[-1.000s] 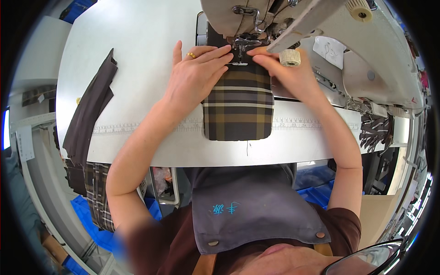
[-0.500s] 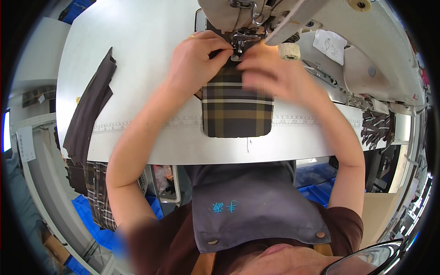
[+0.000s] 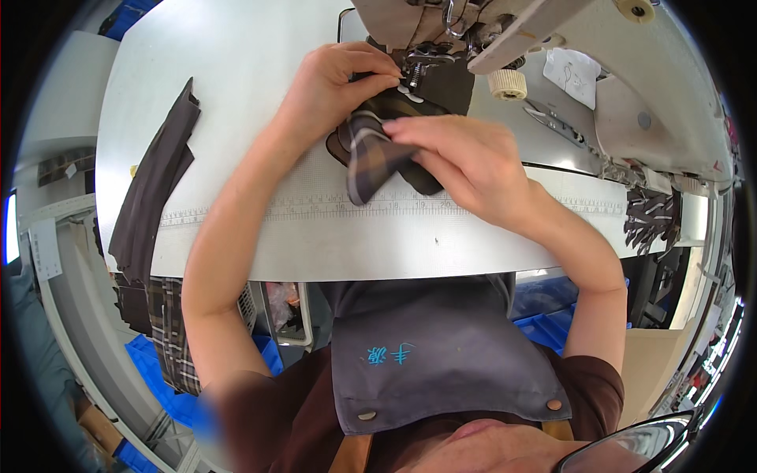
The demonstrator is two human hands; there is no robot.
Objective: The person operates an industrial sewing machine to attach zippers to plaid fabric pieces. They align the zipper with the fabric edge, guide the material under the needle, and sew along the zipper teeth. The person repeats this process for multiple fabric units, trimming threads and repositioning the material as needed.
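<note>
A plaid fabric piece (image 3: 378,158) in brown, tan and dark grey lies folded and bunched below the sewing machine's presser foot (image 3: 415,77). My right hand (image 3: 477,162) grips it from the right, thumb and fingers closed on the cloth. Left of the needle area, my left hand (image 3: 335,88) pinches with thumb and forefinger right beside the foot. What sits between those fingertips is too small to make out. Dark cloth (image 3: 453,85) extends to the right of the foot, and a dark rounded edge shows under the plaid.
The sewing machine (image 3: 568,55) fills the upper right. Dark fabric strips (image 3: 154,185) lie at the table's left. A printed ruler (image 3: 284,206) crosses the white table (image 3: 229,102). Tweezers (image 3: 552,122) rest by the machine, with paper (image 3: 572,77) beyond. Plaid cloth (image 3: 173,331) hangs below left.
The plaid piece lay flat toward me and is now folded up and gathered leftward. My right hand has come down from the needle area and taken hold of it. My left hand barely moved.
</note>
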